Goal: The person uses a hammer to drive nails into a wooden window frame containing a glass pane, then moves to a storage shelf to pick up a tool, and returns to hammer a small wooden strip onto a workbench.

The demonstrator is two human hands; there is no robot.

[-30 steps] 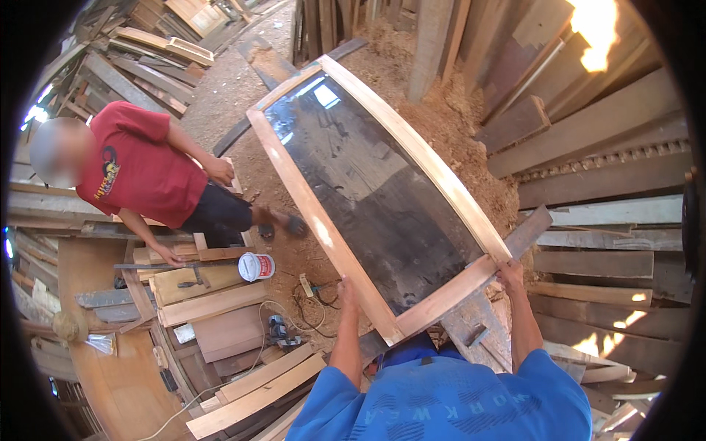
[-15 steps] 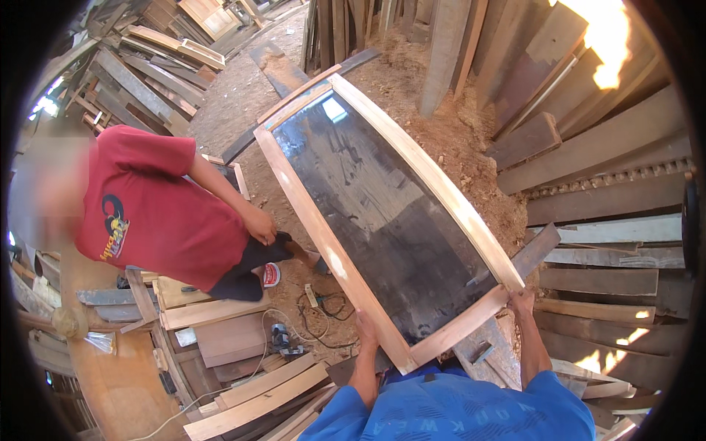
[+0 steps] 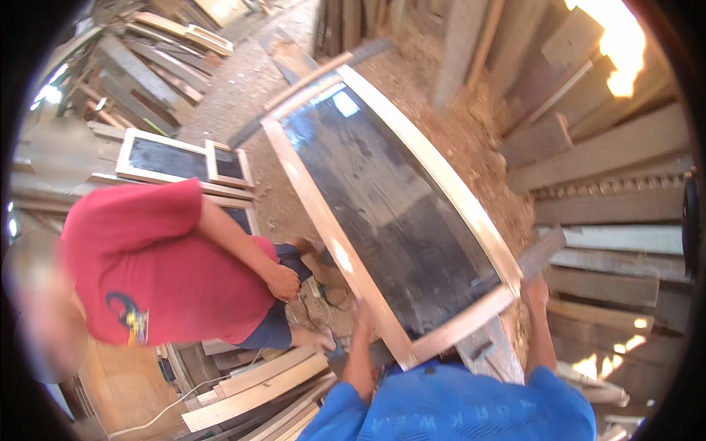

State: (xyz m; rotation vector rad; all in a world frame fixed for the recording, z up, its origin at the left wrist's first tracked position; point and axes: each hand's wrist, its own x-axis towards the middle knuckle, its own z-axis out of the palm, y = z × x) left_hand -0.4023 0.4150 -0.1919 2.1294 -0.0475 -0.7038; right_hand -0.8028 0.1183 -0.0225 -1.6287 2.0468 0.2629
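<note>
Wood-framed glass panel (image 3: 397, 213) tilts out ahead of me, my left hand (image 3: 360, 316) and right hand (image 3: 535, 289) clamping its near corners; bumping the co-worker (image 3: 169, 264) could crack it.

1 view only: head camera, worn on the person's head, fisheye, facing steeply down and forward. Picture upright, dark round rim, straight boards bend near the edges. Both own forearms enter from the lower edge. Left hand (image 3: 362, 317) and right hand (image 3: 535, 290) grip the near end of the glazed wooden frame (image 3: 397, 213), close below the lens; beyond the grip, the frame's far end and sawdust floor (image 3: 471, 125).
</note>
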